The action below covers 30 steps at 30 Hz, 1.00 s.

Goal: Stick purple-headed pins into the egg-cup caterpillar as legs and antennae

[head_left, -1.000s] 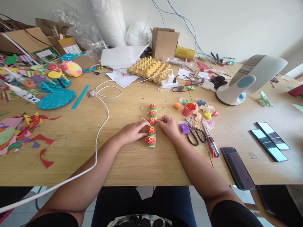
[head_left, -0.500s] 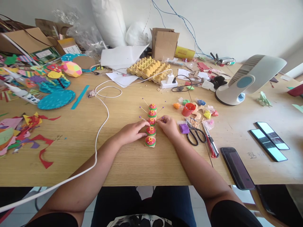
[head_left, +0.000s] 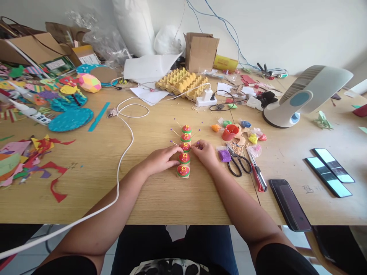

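A row of several egg-carton cups, topped with red clay, green bands and yellow loops, runs away from me on the table. Thin sticks with purple ball tips jut out from both sides of its far half. My left hand grips the row from the left, thumb and fingers against the middle cups. On the right, my right hand pinches a purple-tipped stick against the side of the middle cup. Where that stick meets the cup is hidden by my fingers.
Right of my hand lie purple clay, black scissors, a utility knife, a red cup and a phone. A white cable crosses my left forearm. Egg trays and a fan stand farther back.
The whole view has shifted slightly, so everything sits a little farther right. Both hands keep their places on the row and the stick.
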Available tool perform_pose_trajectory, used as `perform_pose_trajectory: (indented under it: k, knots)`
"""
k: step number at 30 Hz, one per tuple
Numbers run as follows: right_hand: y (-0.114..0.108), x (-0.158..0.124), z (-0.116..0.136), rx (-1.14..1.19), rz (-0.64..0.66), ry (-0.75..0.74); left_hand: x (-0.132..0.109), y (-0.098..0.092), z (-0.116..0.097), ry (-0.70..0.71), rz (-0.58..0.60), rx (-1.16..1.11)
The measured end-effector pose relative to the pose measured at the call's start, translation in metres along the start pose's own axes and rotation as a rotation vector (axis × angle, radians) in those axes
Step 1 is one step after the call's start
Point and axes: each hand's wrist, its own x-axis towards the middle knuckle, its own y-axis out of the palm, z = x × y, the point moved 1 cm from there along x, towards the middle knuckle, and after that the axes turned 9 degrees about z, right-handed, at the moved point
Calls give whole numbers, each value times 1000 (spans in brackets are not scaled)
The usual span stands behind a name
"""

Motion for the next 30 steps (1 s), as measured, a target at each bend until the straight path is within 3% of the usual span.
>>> perform_pose_trajectory:
  k: [30]
  knots:
    - [-6,0,2,122,3,33,-1,-3,-4,-38,11,-26]
